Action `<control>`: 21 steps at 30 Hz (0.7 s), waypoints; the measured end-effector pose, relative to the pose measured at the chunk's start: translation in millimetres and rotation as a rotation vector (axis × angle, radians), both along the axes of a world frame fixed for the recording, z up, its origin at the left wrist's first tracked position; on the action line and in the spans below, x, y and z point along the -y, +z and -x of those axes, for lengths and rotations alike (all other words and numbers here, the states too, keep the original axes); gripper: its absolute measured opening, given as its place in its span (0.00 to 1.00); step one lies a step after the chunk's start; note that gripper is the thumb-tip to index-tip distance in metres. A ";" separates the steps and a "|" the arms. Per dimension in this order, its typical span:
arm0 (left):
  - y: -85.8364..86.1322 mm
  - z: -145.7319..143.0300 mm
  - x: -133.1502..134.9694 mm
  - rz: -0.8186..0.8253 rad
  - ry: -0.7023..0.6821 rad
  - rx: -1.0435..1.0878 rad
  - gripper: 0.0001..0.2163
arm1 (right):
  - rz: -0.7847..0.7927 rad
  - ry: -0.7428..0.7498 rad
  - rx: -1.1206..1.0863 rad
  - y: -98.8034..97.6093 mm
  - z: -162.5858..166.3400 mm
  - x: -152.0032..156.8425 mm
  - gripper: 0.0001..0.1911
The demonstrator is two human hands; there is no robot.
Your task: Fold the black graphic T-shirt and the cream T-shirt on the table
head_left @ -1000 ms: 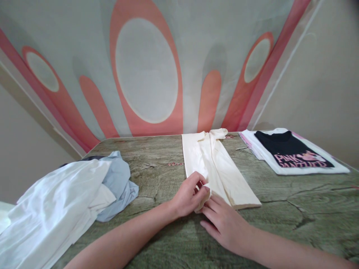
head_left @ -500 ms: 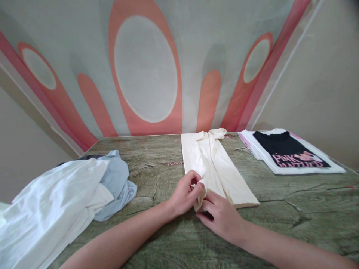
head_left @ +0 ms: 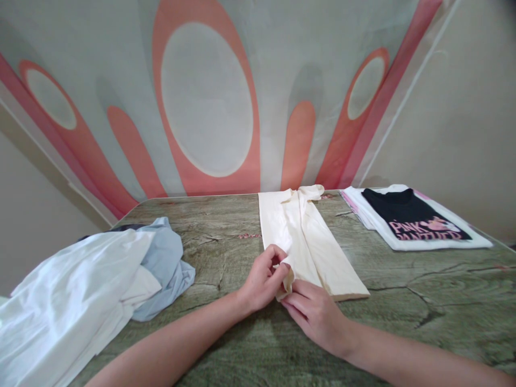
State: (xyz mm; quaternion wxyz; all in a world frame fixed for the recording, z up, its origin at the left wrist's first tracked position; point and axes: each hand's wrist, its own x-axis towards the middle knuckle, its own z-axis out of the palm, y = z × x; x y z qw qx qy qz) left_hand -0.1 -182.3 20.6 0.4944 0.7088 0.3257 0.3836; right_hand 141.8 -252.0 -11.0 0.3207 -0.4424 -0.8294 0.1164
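Note:
A cream garment (head_left: pixel 306 236), folded into a long narrow strip, lies on the wood-grain table (head_left: pixel 423 301) and runs from the far edge toward me. My left hand (head_left: pixel 262 279) pinches its near left corner, fingers curled round the lifted cloth. My right hand (head_left: pixel 316 314) rests beside it with its fingers together against the same near edge, partly under the fold.
A heap of white and light blue clothes (head_left: pixel 92 285) covers the table's left side. At the far right lies a stack of folded shirts (head_left: pixel 411 220), a black one with pink print on top. A curtain with orange ovals (head_left: pixel 209 97) hangs behind the table.
Both hands have drawn slightly toward me and to the left, still working the near corner of the cream garment. The corner is bunched a little more between them.

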 end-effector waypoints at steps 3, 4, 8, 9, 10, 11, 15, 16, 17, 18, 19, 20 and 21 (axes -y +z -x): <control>-0.4 0.5 -0.9 0.013 0.005 0.028 0.04 | 0.083 0.000 -0.062 -0.3 0.9 -0.7 0.11; -0.6 0.9 -1.2 0.012 0.007 0.034 0.04 | 0.106 0.006 -0.068 0.9 0.8 -0.7 0.11; -2.4 3.0 -2.3 0.005 0.009 0.041 0.05 | 0.166 0.076 0.010 15.9 -9.4 -2.0 0.10; -3.3 3.2 -2.4 0.005 0.008 0.036 0.06 | 0.173 0.081 0.044 21.4 -15.7 -3.8 0.09; -4.2 3.3 -2.6 0.003 0.006 0.024 0.06 | 0.178 0.074 0.073 26.7 -23.6 -6.6 0.08; -5.0 3.2 -2.7 0.002 0.001 0.005 0.06 | 0.186 0.054 0.094 31.4 -32.6 -10.6 0.08; -4.8 2.4 -4.5 -0.036 -0.115 -0.137 0.09 | 0.146 -0.070 0.118 36.5 -71.9 -36.2 0.10; -3.8 2.6 -5.4 -0.078 -0.152 -0.186 0.10 | 0.115 -0.105 0.138 33.2 -80.4 -43.5 0.11; -2.8 3.1 -6.5 -0.140 -0.186 -0.237 0.11 | 0.085 -0.137 0.169 28.2 -87.7 -50.3 0.12; -2.0 3.8 -7.8 -0.216 -0.214 -0.295 0.12 | 0.062 -0.165 0.204 21.7 -93.6 -56.3 0.13; -1.6 4.7 -9.2 -0.296 -0.234 -0.360 0.12 | 0.051 -0.187 0.242 14.0 -98.1 -61.2 0.15; -2.1 5.8 -10.6 -0.370 -0.248 -0.434 0.13 | 0.049 -0.201 0.279 5.8 -101.1 -64.8 0.17; -3.3 6.9 -12.0 -0.433 -0.258 -0.516 0.15 | 0.055 -0.209 0.313 -2.6 -103.0 -67.3 0.20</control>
